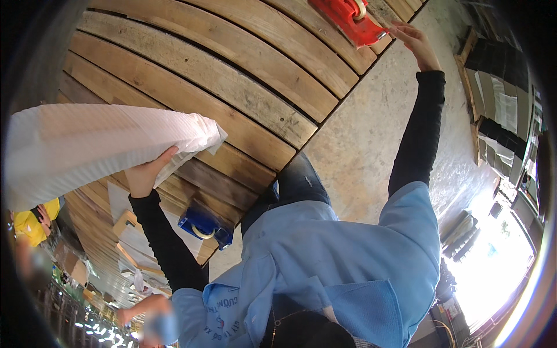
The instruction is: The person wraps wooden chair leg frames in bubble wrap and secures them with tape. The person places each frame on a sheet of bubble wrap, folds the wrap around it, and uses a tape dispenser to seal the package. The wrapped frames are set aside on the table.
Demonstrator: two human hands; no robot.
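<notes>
My left hand (149, 170) grips a long bundle (98, 136) wrapped in white ribbed packing foam, near its loose, crumpled end. The bundle rises over the slatted wooden table and runs off to the left, with the fingers partly hidden underneath. At the far right edge of the table stands a red tape dispenser (354, 26) with a roll in it. My right arm is stretched out, and my right hand (413, 43) pinches with its fingertips at the dispenser's cutting end. Whatever lies between those fingertips is too small to make out.
A blue tape dispenser (200, 225) sits near the table's (232, 87) front edge, beside my left forearm. White sheets and a tan frame-like piece (125, 223) lie farther left. Other people are at the left, one in yellow (29, 228). Stacked dark and pale goods (499, 95) stand at right.
</notes>
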